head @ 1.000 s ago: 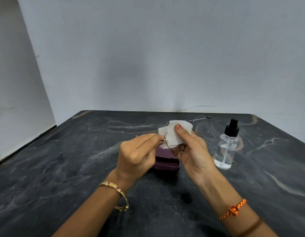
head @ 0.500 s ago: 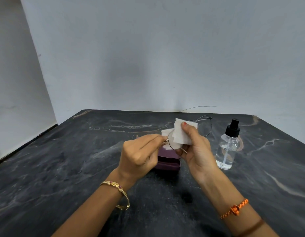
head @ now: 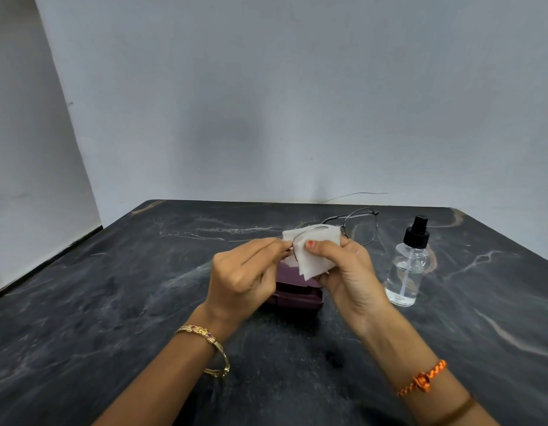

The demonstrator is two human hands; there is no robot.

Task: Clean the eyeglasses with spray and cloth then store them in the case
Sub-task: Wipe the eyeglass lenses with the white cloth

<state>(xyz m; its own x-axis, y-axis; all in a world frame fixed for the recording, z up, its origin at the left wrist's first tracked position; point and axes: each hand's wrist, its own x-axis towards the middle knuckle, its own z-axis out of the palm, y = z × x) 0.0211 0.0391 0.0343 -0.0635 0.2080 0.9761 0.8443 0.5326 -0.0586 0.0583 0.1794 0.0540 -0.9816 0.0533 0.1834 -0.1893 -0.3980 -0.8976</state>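
Above the middle of the dark marble bench (head: 113, 302), the left hand (head: 242, 278) pinches one end of the wire-framed eyeglasses (head: 358, 226) while the right hand (head: 346, 272) pinches a white cloth (head: 315, 256) over one lens. Pressing too hard could bend the thin frame; a loosened pinch could drop the glasses onto the closed purple case (head: 297, 295) directly below. Count: one pair of eyeglasses, one cloth, one case, one spray bottle (head: 406, 272) toward the right edge.
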